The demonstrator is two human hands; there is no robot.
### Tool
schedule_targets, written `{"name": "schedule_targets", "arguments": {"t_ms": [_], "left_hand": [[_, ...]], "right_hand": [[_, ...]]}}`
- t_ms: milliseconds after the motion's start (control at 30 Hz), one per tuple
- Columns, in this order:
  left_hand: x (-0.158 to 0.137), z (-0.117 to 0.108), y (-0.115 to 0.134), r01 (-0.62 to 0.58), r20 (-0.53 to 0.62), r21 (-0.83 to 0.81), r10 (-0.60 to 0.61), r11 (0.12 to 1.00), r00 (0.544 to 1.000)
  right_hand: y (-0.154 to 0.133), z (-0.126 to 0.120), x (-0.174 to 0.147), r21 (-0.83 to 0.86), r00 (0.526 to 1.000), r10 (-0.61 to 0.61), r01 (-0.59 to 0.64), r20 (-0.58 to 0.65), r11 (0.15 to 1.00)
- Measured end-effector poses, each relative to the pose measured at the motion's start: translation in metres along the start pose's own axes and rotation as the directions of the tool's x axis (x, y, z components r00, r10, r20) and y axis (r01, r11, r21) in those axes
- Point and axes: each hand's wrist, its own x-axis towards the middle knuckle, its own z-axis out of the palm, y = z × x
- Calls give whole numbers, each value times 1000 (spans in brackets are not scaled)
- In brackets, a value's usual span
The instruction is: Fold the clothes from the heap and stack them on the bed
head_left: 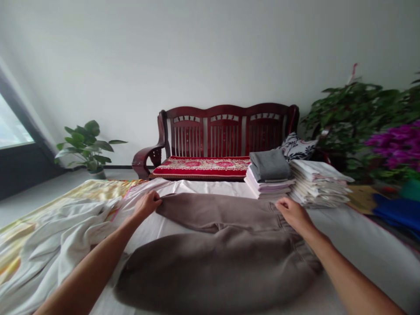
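Observation:
A pair of brown-grey trousers (210, 262) lies sideways across the white cloth (357, 245), its elastic waistband to the right and its legs to the left. My left hand (147, 204) is closed on the cuff end of the far leg. At the far corner of the waistband, my right hand (292, 212) pinches the fabric. The near leg lies spread out toward me, with its lower edge blurred.
Behind the trousers stand a folded stack topped with grey cloth (271, 165) and a pile of folded pale cloths (320, 183). Crumpled white fabric (72, 236) lies at left. A wooden bench (226, 131) stands beyond, between a potted plant (87, 146) and purple flowers (398, 144).

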Motion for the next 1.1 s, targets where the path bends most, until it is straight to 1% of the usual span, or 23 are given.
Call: {"name": "schedule_targets", "arguments": {"t_ms": [67,100,167,200,267,300,333,367,400,433,467,533,600,633,700,767,833,900,967,1033,1100], "left_hand": [[6,-6,4,56,-69,42,-53,998,996],[8,-8,6,81,-87,68,-75,994,993],[8,-7,13,99,-81,109,-91,989,993],[6,-5,18,97,-67,125,-89,987,994],[-3,3,30,63,-52,142,-56,988,997],[-9,8,38,8,-46,138,-2,990,999],[-15,12,46,-75,-32,125,79,989,996],[-21,17,54,-171,-10,108,173,979,985],[-26,21,62,-257,16,94,256,962,966],[-31,24,68,-309,39,90,307,947,951],[-33,26,73,-317,54,98,313,943,948],[-33,29,77,-224,48,150,219,963,975],[-26,30,73,-114,12,219,114,969,993],[-22,29,69,-79,6,253,81,964,997],[-12,28,61,-48,27,307,42,950,999],[-4,24,56,-53,76,317,30,947,997],[3,17,56,-79,94,302,53,950,994],[8,10,60,-94,60,295,79,951,995],[11,4,65,-75,-9,297,81,952,997],[13,2,71,-38,-53,300,57,953,997],[11,3,78,-10,-57,296,28,955,998]], "right_hand": [[-6,-3,-4,-72,996,30,-37,-88,997],[-9,-3,-7,-117,994,42,-54,-102,992],[-14,-2,-14,-229,996,55,-69,-65,971],[-16,-1,-18,-291,998,37,-48,-43,955],[-22,-1,-26,-402,996,-68,41,-51,915],[-27,-3,-30,-434,986,-152,105,-75,895],[-34,-4,-35,-438,965,-247,184,-92,880],[-42,-6,-41,-412,937,-338,277,-82,868],[-51,-6,-47,-356,910,-412,370,-48,858],[-62,-7,-54,-266,879,-477,463,15,845],[-73,-6,-62,-168,843,-531,538,86,826],[-93,0,-81,-21,784,-592,606,187,795],[-109,8,-99,53,742,-614,625,269,779],[-114,12,-107,65,728,-616,629,301,775],[-119,19,-118,62,708,-611,634,355,771],[-120,23,-122,63,685,-604,638,407,767],[-119,24,-123,92,641,-613,653,462,752],[-120,22,-123,127,587,-642,681,493,721],[-121,20,-125,154,546,-671,707,502,690],[-123,17,-127,187,526,-685,708,504,681],[-123,13,-125,242,518,-692,685,503,688]]}}
